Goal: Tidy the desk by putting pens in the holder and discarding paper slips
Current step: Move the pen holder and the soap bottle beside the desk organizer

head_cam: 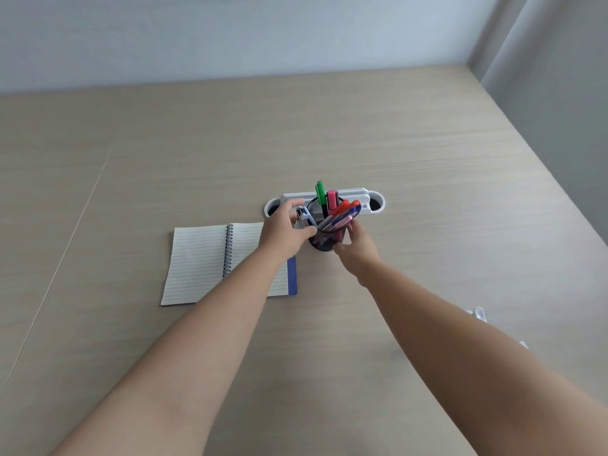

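Note:
A black mesh pen holder (321, 241) stands in the middle of the desk. It holds several pens, among them a green marker (320, 191), a pink highlighter (331, 199), and orange and blue pens (348, 210) leaning right. My left hand (284, 230) is at the holder's left rim, pinching a light blue pen (306, 216) whose lower end is inside the holder. My right hand (357, 245) grips the holder's right side. I see no paper slips on the desk.
An open spiral notebook (204, 263) with a blue cover edge lies left of the holder, partly under my left forearm. A white cable grommet (375, 200) sits in the desk behind the holder. Small white objects (478, 314) lie at the right.

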`<state>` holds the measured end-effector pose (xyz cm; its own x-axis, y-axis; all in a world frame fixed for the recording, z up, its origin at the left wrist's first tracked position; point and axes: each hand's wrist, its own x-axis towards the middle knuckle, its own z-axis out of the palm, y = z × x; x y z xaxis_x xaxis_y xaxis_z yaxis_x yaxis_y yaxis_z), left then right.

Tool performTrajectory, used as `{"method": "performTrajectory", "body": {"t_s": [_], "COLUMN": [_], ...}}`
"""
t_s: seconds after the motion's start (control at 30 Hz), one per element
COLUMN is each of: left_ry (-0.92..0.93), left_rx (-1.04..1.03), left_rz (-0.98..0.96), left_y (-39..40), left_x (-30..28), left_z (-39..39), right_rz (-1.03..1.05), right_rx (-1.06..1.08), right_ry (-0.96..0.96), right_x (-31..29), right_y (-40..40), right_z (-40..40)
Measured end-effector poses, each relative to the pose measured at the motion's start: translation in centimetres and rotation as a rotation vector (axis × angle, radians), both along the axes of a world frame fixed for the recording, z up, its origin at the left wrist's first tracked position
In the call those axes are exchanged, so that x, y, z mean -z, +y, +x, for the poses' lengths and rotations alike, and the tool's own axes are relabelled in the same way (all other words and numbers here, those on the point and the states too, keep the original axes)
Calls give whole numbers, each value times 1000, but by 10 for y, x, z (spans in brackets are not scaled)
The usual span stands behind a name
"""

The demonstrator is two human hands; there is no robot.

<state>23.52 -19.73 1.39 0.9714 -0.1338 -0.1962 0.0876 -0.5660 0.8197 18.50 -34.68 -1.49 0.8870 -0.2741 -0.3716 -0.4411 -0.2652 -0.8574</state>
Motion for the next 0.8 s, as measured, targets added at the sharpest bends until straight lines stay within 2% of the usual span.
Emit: {"method": "performTrajectory", "body": {"t_s": [0.13,0.3,0.37,0.47,0.57,0.67,0.8], "left_ry": [-42,-86,-129,-190,-114,-136,-138], "left_rx": [-72,-191,-112,121,298,343,328], "left_rz": [-3,15,157,421,644,760,782], "left_y": [-1,-1,-2,-7,-13,-15,-16], "left_x": [6,40,60,84,104,109,107], "left_z": [-7,-54,-86,-129,-155,-161,-160], "right_rz": [76,57,80,81,158,211,136], "right_rx": [-21,3,74,232,426,666,684], "right_ry": [3,8,18,58,53,0,9], "right_x": [7,36,47,51,51,49,49], "right_y": [4,8,2,-13,-29,-45,-60], "right_z": [-18,-96,-135,-180,-209,-229,-236]}}
